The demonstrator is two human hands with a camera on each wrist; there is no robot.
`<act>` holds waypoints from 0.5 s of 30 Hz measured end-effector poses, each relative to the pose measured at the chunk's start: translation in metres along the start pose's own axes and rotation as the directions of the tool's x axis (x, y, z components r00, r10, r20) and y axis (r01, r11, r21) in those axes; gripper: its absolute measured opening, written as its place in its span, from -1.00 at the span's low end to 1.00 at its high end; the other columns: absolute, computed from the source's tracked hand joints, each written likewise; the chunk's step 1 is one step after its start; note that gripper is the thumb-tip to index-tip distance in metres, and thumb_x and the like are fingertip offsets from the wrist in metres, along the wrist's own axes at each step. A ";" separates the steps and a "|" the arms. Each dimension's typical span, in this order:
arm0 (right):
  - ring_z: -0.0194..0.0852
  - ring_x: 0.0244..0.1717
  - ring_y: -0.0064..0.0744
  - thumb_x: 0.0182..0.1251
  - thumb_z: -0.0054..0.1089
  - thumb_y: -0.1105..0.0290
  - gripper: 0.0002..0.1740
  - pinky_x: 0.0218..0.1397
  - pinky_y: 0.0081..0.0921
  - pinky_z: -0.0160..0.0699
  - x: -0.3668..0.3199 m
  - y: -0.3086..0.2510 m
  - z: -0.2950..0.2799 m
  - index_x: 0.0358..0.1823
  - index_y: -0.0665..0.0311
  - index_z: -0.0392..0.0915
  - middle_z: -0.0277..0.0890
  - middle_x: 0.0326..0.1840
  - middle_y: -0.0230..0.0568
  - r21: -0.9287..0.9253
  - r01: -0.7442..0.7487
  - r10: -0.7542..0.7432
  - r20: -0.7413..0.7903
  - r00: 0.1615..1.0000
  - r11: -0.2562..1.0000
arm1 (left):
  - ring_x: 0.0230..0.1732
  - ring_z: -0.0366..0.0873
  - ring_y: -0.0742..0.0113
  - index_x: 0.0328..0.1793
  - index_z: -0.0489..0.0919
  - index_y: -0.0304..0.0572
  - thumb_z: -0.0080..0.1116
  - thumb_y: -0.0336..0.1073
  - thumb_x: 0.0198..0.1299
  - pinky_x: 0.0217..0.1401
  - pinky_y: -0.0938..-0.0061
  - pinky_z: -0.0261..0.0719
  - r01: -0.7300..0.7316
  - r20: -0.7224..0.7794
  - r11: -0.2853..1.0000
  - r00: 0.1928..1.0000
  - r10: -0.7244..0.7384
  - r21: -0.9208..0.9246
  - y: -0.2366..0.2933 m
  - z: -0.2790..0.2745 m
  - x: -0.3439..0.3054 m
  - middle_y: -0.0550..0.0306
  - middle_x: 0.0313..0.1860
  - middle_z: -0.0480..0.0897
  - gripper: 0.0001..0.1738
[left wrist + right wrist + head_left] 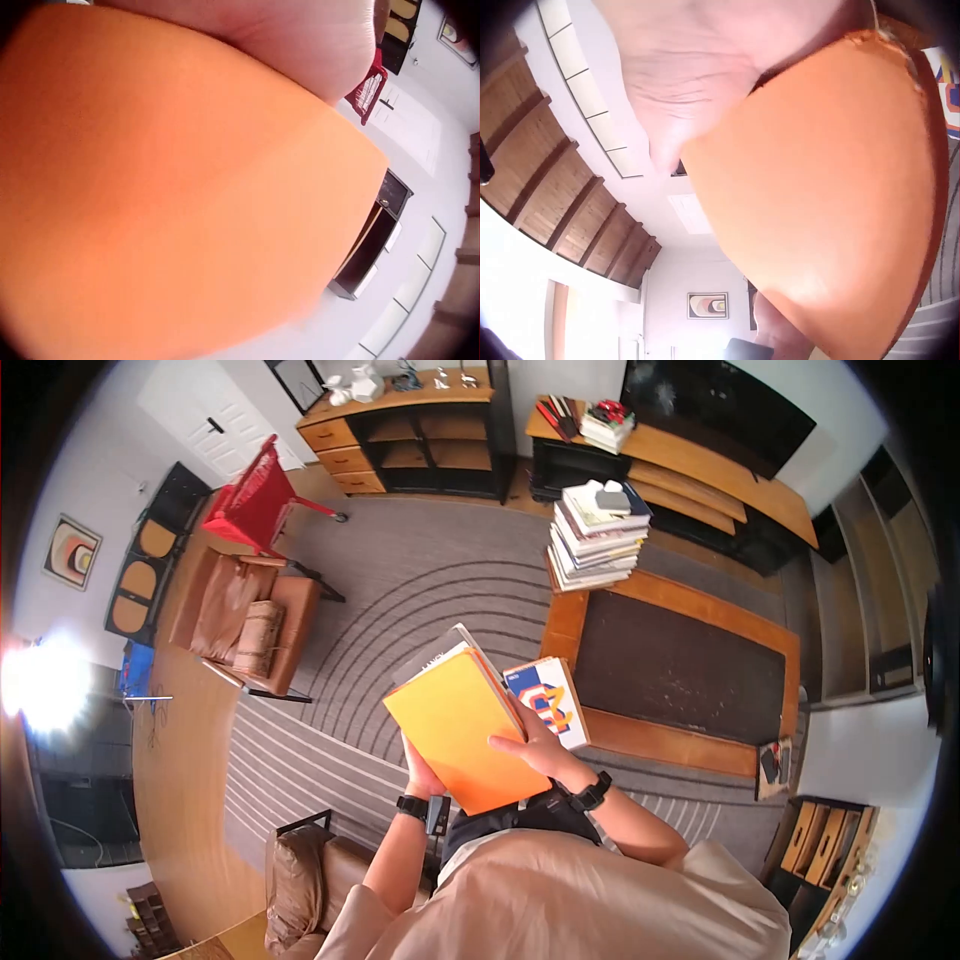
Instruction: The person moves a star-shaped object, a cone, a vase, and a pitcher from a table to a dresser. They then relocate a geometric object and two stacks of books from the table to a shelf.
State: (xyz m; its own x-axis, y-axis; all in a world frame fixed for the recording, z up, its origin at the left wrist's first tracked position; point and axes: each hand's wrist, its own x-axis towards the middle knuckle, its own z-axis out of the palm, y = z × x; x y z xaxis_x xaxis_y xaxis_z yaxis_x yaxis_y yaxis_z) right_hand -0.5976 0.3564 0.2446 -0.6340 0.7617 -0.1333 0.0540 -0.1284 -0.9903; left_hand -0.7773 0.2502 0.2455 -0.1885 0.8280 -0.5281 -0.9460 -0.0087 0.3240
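An orange book is held between both hands in front of the body, its plain cover facing up. Behind its top edge shows a grey-white book, mostly hidden. My left hand grips the orange book's left edge, with its fingers hidden underneath. At the other edge, my right hand holds the book, thumb lying across the cover. Just beyond the right hand is a white book with a blue and orange design, at the corner of the coffee table.
A tall stack of books stands at the coffee table's far corner. More books rest on the TV cabinet. To the left are a brown armchair and a red cart. A brown leather seat is close behind.
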 end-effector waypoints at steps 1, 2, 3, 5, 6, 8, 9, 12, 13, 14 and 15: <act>0.23 0.38 -0.13 0.12 0.37 0.01 -0.07 0.40 -0.32 0.16 0.001 -0.010 0.000 0.37 0.45 0.18 0.31 0.32 0.08 0.016 -0.015 0.014 0.101 0.995 1.000 | 0.25 0.45 0.04 0.39 0.34 -0.17 -0.23 0.35 0.29 0.30 0.15 0.42 -0.018 0.011 1.000 1.000 0.018 0.002 0.002 0.000 -0.004 0.00 0.32 0.46 -0.18; 0.33 0.31 -0.17 0.12 0.38 0.05 -0.14 0.35 -0.33 0.25 0.002 -0.023 0.001 0.34 0.41 0.25 0.39 0.26 0.03 0.028 -0.034 0.028 0.196 0.980 0.999 | 0.26 0.44 0.04 0.39 0.34 -0.17 -0.23 0.36 0.29 0.30 0.15 0.41 -0.022 0.026 1.000 0.999 0.022 0.003 0.005 -0.001 -0.009 0.00 0.33 0.45 -0.18; 0.44 0.18 -0.31 0.13 0.39 0.12 -0.26 0.24 -0.40 0.36 0.005 -0.013 0.008 0.26 0.35 0.33 0.48 0.15 -0.07 -0.064 0.033 -0.027 0.094 0.995 0.997 | 0.26 0.44 0.04 0.39 0.33 -0.17 -0.23 0.36 0.29 0.30 0.16 0.41 -0.023 0.041 1.000 0.999 0.023 0.005 0.009 -0.002 -0.012 0.01 0.34 0.44 -0.18; 0.43 0.19 -0.34 0.14 0.38 0.14 -0.27 0.24 -0.42 0.36 0.004 -0.025 0.014 0.27 0.36 0.33 0.48 0.15 -0.07 -0.023 0.010 -0.008 0.092 0.996 1.000 | 0.27 0.43 0.05 0.41 0.31 -0.17 -0.24 0.38 0.29 0.30 0.17 0.41 -0.041 0.048 0.999 0.998 0.040 0.020 0.021 0.000 -0.020 0.01 0.34 0.44 -0.16; 0.43 0.19 -0.37 0.15 0.38 0.16 -0.28 0.24 -0.45 0.35 0.004 -0.033 0.018 0.27 0.37 0.32 0.48 0.16 -0.08 0.019 -0.028 0.026 0.091 0.995 0.999 | 0.27 0.43 0.07 0.42 0.30 -0.17 -0.26 0.39 0.29 0.30 0.18 0.41 -0.051 0.043 0.998 0.998 0.050 0.031 0.028 0.003 -0.023 0.02 0.35 0.43 -0.14; 0.43 0.18 -0.40 0.20 0.33 0.22 -0.32 0.23 -0.47 0.36 0.005 -0.030 0.034 0.28 0.37 0.32 0.50 0.14 -0.12 0.079 -0.005 -0.002 0.089 0.996 0.997 | 0.28 0.41 0.09 0.43 0.28 -0.16 -0.27 0.40 0.30 0.31 0.19 0.40 -0.043 0.069 0.999 0.997 0.040 0.032 0.045 0.012 -0.037 0.02 0.36 0.42 -0.14; 0.43 0.17 -0.41 0.21 0.32 0.24 -0.34 0.23 -0.48 0.36 0.004 -0.036 0.044 0.28 0.37 0.32 0.50 0.14 -0.14 0.122 0.007 -0.017 0.081 0.997 0.993 | 0.30 0.40 0.10 0.45 0.27 -0.15 -0.29 0.40 0.31 0.31 0.20 0.39 -0.033 0.081 0.999 0.996 0.030 0.038 0.055 0.015 -0.043 0.03 0.36 0.41 -0.13; 0.42 0.15 -0.45 0.27 0.27 0.28 -0.41 0.21 -0.50 0.36 0.006 -0.053 0.075 0.27 0.37 0.34 0.50 0.14 -0.20 0.113 0.067 -0.076 0.078 0.994 0.991 | 0.30 0.39 0.12 0.46 0.25 -0.15 -0.33 0.41 0.32 0.33 0.22 0.36 -0.059 0.114 0.993 0.992 0.047 0.103 0.090 0.006 -0.057 0.06 0.36 0.40 -0.13; 0.42 0.15 -0.45 0.29 0.26 0.27 -0.42 0.22 -0.50 0.36 0.005 -0.055 0.085 0.27 0.36 0.35 0.49 0.15 -0.21 0.184 0.005 -0.019 0.078 0.997 0.983 | 0.30 0.39 0.12 0.46 0.25 -0.15 -0.33 0.41 0.32 0.33 0.22 0.36 -0.058 0.124 0.994 0.991 0.046 0.092 0.103 0.002 -0.062 0.06 0.36 0.40 -0.13; 0.42 0.15 -0.46 0.31 0.25 0.27 -0.43 0.22 -0.50 0.36 0.004 -0.057 0.095 0.27 0.35 0.35 0.49 0.15 -0.22 0.252 -0.061 0.041 0.081 0.996 0.966 | 0.37 0.30 0.14 0.50 0.19 -0.12 -0.31 0.40 0.32 0.39 0.20 0.28 -0.090 0.127 0.965 0.990 0.059 0.248 0.116 -0.004 -0.068 0.07 0.42 0.33 -0.12; 0.39 0.20 -0.47 0.36 0.19 0.24 -0.44 0.22 -0.45 0.38 0.005 -0.058 0.105 0.30 0.33 0.32 0.44 0.22 -0.27 0.277 -0.102 0.075 0.106 0.991 0.956 | 0.45 0.21 0.15 0.54 0.12 -0.10 -0.30 0.40 0.32 0.45 0.17 0.19 -0.122 0.134 0.910 0.988 0.074 0.396 0.127 -0.009 -0.075 0.07 0.48 0.25 -0.11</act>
State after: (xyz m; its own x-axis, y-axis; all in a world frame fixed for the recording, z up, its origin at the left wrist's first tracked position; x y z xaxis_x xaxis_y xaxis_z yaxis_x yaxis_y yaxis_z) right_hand -0.6845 0.3009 0.3057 -0.7066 0.6781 -0.2023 -0.0970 -0.3761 -0.9215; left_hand -0.8858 0.1821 0.3185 -0.2215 0.8925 -0.3930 -0.7335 0.1131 0.6702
